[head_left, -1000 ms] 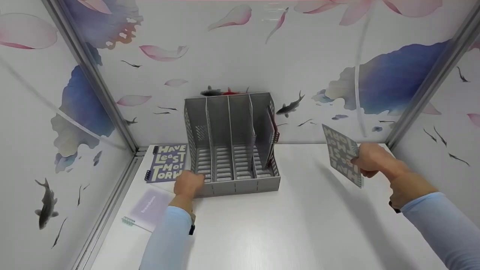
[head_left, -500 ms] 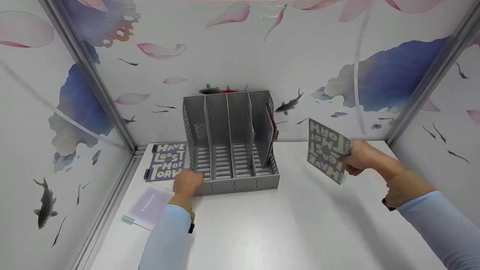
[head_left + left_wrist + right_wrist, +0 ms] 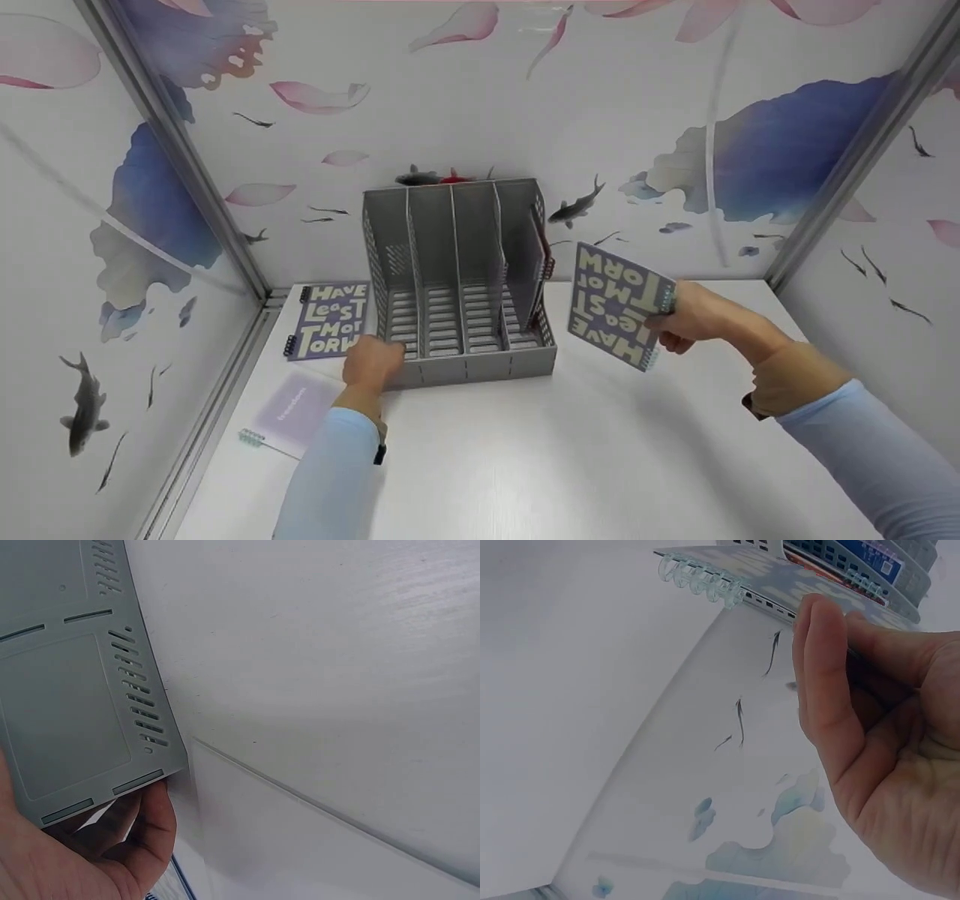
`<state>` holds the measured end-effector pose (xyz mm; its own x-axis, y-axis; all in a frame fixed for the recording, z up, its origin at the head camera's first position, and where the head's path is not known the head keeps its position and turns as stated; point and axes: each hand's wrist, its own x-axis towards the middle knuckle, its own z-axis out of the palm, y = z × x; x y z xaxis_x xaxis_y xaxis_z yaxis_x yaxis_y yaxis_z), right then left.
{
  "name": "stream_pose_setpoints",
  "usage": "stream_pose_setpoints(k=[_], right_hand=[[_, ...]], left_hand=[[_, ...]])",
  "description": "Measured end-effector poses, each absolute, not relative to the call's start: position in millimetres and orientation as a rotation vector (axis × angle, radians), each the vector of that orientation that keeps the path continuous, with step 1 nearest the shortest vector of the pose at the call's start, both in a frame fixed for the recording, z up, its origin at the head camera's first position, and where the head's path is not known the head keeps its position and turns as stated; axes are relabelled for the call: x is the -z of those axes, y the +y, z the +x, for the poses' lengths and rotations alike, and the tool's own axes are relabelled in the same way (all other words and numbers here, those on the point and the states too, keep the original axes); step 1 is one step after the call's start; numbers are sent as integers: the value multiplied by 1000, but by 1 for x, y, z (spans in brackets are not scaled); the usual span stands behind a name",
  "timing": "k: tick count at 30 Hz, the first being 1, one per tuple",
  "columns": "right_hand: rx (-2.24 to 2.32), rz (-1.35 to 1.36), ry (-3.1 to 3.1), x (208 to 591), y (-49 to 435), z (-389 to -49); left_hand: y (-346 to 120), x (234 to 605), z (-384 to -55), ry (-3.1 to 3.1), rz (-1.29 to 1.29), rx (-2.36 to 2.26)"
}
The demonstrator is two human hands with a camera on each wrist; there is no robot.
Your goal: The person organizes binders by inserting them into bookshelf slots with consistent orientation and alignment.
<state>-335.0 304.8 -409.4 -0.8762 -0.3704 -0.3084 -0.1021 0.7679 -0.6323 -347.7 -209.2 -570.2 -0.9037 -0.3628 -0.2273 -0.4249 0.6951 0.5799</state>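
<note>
In the head view, the right hand (image 3: 686, 311) pinches a spiral notebook (image 3: 616, 306) by its ring-bound edge, holding it above the table (image 3: 517, 465), just right of the gray file organizer (image 3: 487, 366) and apart from it. The purple cover reads "HAVE", "LeasT", "MoT", "TORW" in cream letters, upside down; its clear rings point away from the organizer, the opposite edge faces it, and the spine runs steeply, its upper end leaning right. Foreshortening hides which way the long axis lies. The left hand (image 3: 373, 361) grips the organizer's front left corner. Left of the organizer lies a matching notebook (image 3: 328, 319) with black rings, the same words upright. Front-left of it, a lilac notebook (image 3: 292, 405) says "freedom", the word slanting upward, rings toward the lower left. Notebooks (image 3: 534, 266) stand in the organizer's rightmost compartment. The table is white and glossy; behind the organizer rise white panels (image 3: 480, 112) printed with pink petals, blue leaves and fish, framed by metal posts (image 3: 172, 157).

In the left wrist view, fingers curl under the organizer's edge, beside its slotted gray face.

In the right wrist view, thumb and fingers clasp the notebook near its rings; a dark blue label (image 3: 881, 561) toward the organizer carries print too small to read.
</note>
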Motion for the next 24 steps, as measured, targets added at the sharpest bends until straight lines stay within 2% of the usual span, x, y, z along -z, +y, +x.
stream_pose_setpoints(k=[15, 24], right_hand=[[697, -570, 2784, 402, 271, -326], [775, -671, 2806, 396, 257, -323]], left_hand=[[-208, 573, -349, 2778, -664, -1020], [-211, 573, -349, 2792, -667, -1005]])
